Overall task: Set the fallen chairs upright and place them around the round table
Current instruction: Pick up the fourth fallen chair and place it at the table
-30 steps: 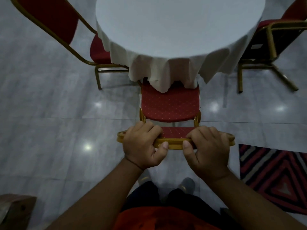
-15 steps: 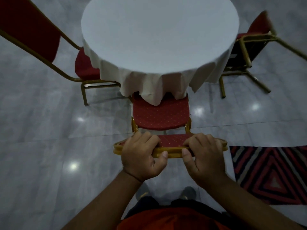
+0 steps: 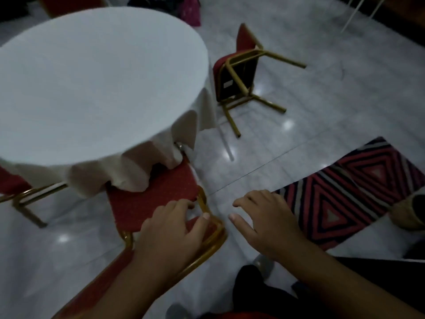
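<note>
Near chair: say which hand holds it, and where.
The left hand rests on the chair's backrest top rail; the right hand is open, holding nothing.

The round table (image 3: 92, 77) fills the upper left of the frame. An upright chair (image 3: 151, 199) sits at its lower edge, seat partly under the tablecloth (image 3: 128, 171). A fallen chair (image 3: 239, 74) lies right of the table, upper centre. A rug (image 3: 349, 194) lies at right. Another chair (image 3: 20, 192) shows at the left edge.

Left hand (image 3: 170, 229) palm-down, fingers loosely curled (no firm grip); right hand (image 3: 264, 217) spread, unladen, forearms outstretched.
</note>
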Tool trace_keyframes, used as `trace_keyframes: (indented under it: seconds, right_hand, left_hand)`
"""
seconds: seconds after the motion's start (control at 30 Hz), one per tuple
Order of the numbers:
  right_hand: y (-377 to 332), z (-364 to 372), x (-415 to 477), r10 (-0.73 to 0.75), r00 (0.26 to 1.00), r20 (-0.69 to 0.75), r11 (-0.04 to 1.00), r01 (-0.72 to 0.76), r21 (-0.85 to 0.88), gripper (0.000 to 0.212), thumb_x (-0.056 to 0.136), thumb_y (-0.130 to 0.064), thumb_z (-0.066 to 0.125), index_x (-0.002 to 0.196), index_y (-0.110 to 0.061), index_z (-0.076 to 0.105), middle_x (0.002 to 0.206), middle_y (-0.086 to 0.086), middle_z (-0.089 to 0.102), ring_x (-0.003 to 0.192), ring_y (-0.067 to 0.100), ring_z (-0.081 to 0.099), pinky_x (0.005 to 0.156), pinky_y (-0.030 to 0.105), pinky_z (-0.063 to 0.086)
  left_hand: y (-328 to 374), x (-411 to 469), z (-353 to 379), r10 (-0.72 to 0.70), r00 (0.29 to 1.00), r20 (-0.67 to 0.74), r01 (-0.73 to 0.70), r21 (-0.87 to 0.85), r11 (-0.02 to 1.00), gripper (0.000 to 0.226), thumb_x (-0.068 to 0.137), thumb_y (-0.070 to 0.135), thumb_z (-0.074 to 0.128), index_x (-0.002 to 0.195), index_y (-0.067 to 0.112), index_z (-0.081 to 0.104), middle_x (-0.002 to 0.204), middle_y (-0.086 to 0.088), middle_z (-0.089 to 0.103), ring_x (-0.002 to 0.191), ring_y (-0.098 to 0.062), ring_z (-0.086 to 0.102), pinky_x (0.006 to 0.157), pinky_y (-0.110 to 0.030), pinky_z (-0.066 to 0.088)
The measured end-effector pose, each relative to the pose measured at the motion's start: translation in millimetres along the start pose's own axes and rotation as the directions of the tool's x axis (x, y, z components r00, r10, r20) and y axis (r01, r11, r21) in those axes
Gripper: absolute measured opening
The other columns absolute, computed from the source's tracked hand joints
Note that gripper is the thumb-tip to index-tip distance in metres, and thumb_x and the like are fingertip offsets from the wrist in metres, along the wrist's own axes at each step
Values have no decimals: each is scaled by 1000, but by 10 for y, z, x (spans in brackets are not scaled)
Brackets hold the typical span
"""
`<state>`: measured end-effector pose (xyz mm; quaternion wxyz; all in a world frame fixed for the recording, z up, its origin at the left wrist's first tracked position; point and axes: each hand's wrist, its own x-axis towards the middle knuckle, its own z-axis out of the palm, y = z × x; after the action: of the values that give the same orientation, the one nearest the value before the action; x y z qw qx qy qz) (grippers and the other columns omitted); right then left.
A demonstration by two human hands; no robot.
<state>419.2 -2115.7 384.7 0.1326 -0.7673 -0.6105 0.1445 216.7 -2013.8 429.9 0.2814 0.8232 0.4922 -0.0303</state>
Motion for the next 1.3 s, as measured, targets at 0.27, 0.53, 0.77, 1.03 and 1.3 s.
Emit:
trace_keyframes:
  seconds: [0.27, 0.53, 0.77, 1.03, 1.3]
  right_hand:
    - [1898, -1093, 457, 260, 966, -19, 958, -260, -122, 59, 93, -67, 29, 132, -32, 56, 134, -10, 58, 127, 14, 50, 110, 44, 35]
    - [3349, -1766, 1205, 378, 926, 0, 916, -374, -144, 63, 98, -65, 31, 147, -29, 43, 159, -3, 37, 148, 16, 28, 123, 46, 16]
    - [4477, -2428, 2239, 434, 901, -16, 880, -427, -210, 62, 98, -64, 34, 149, -28, 42, 160, -1, 36, 149, 18, 27, 124, 47, 12]
    - [5689, -3095, 3174, 542, 839, -40, 820, -539, -192, 61, 99, -63, 33, 148, -28, 42, 159, -2, 37, 148, 18, 27, 124, 47, 11]
    - [7228, -3641, 4100, 524, 851, -34, 844, -525, -112, 62, 99, -63, 32, 150, -28, 39, 162, -1, 32, 150, 19, 24, 125, 47, 9]
  left_hand:
    - [2014, 1460, 578, 209, 977, -39, -209, 4, 978, 54, 98, 59, 44, 141, 27, 51, 145, 7, 54, 134, -14, 47, 112, -37, 37]
    - [3156, 2809, 806, 314, 949, 27, -315, 54, 947, 55, 100, 55, 45, 143, 20, 51, 146, 0, 55, 134, -18, 48, 114, -38, 36]
    - [4057, 4407, 787, 344, 936, 74, -345, 3, 938, 57, 101, 53, 46, 144, 16, 50, 148, -4, 53, 138, -22, 45, 118, -45, 34]
    - [5454, 5985, 809, 441, 891, 108, -447, 35, 894, 54, 99, 52, 49, 141, 17, 54, 145, -2, 57, 137, -22, 47, 116, -44, 35]
    - [6676, 7322, 1022, 396, 912, 106, -406, 92, 909, 56, 98, 54, 49, 141, 18, 54, 145, -2, 57, 137, -22, 47, 116, -44, 35]
